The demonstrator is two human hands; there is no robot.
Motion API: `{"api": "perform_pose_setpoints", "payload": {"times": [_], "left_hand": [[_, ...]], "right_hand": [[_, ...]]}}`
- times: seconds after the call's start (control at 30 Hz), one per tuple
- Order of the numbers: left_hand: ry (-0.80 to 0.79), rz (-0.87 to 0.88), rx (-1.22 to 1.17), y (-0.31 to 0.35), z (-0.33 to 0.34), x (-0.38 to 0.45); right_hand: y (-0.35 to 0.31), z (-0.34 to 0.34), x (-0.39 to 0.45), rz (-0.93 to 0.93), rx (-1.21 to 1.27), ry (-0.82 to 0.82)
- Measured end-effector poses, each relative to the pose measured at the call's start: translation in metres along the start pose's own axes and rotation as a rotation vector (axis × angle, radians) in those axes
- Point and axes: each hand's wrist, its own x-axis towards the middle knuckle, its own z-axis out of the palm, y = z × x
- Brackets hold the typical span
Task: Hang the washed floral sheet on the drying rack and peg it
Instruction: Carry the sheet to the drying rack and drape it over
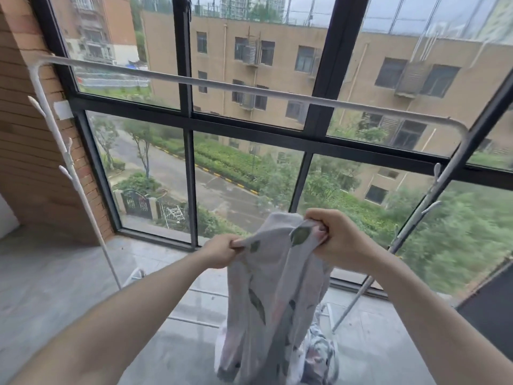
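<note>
Gripping sheet (266, 287) edge below rack (249, 93)

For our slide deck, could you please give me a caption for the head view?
Both hands, left and right, grip the bunched floral sheet below the drying rack's bare top bar.

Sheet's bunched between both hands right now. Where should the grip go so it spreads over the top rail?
Probably along the top edge of the floral sheet, sliding the left hand and right hand apart from above: the cloth hangs bunched below them, and the rack's top rail runs wide overhead.
</note>
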Motion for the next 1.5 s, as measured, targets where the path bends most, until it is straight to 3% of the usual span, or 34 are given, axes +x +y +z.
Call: {"api": "perform_pose_setpoints", "payload": {"times": [0.13, 0.2, 0.27, 0.37, 0.57, 0.7, 0.8, 0.87, 0.93, 0.97, 1.03, 1.17, 1.23, 1.33, 1.37, 1.43, 1.5], "left_hand": [[0.316, -0.084, -0.463, -0.004, -0.05, 0.0], [0.429, -0.018, -0.629, 0.017, -0.086, -0.008], [0.458, 0.095, -0.644, 0.044, -0.114, -0.023], [0.466, 0.308, -0.576, 0.092, -0.134, -0.047], [0.501, 0.474, -0.547, 0.124, -0.152, -0.072], [0.561, 0.405, -0.44, 0.094, -0.18, -0.073], [0.546, 0.302, -0.299, 0.048, -0.201, -0.065], [0.526, 0.247, -0.248, 0.026, -0.208, -0.065], [0.502, 0.245, -0.283, 0.019, -0.21, -0.068], [0.511, 0.244, -0.321, 0.02, -0.208, -0.068], [0.58, 0.237, -0.372, 0.024, -0.208, -0.066], [0.653, 0.33, -0.349, 0.035, -0.213, -0.073], [0.634, 0.43, -0.315, 0.045, -0.208, -0.079], [0.586, 0.537, -0.256, 0.077, -0.189, -0.084], [0.552, 0.567, -0.272, 0.09, -0.181, -0.086], [0.478, 0.586, -0.319, 0.11, -0.163, -0.086], [0.357, 0.589, -0.369, 0.121, -0.148, -0.083]], "right_hand": [[0.055, -0.008, -0.039, 0.335, 0.021, -0.049], [0.071, 0.002, -0.057, 0.508, 0.15, -0.21], [0.077, 0.019, -0.063, 0.623, 0.324, -0.256], [0.087, 0.047, -0.049, 0.654, 0.312, -0.102], [0.079, 0.131, -0.014, 0.509, 0.176, -0.212], [0.064, 0.123, 0.024, 0.384, 0.002, 0.189], [0.007, 0.049, 0.07, 0.418, 0.284, 0.689], [-0.052, -0.007, 0.093, 0.208, 0.578, 1.016], [-0.116, -0.044, 0.106, -0.198, 0.487, 1.114], [-0.138, -0.048, 0.11, -0.328, 0.353, 1.076], [-0.145, -0.049, 0.118, -0.332, 0.154, 0.964], [-0.066, -0.038, 0.114, 0.168, -0.117, 0.713], [-0.035, -0.022, 0.096, 0.366, -0.162, 0.495], [-0.032, 0.021, 0.075, 0.336, -0.059, 0.048], [-0.035, 0.036, 0.069, 0.296, -0.062, -0.03], [-0.037, 0.06, 0.065, 0.278, -0.071, -0.01], [-0.026, 0.072, 0.061, 0.26, -0.079, 0.185]]}}
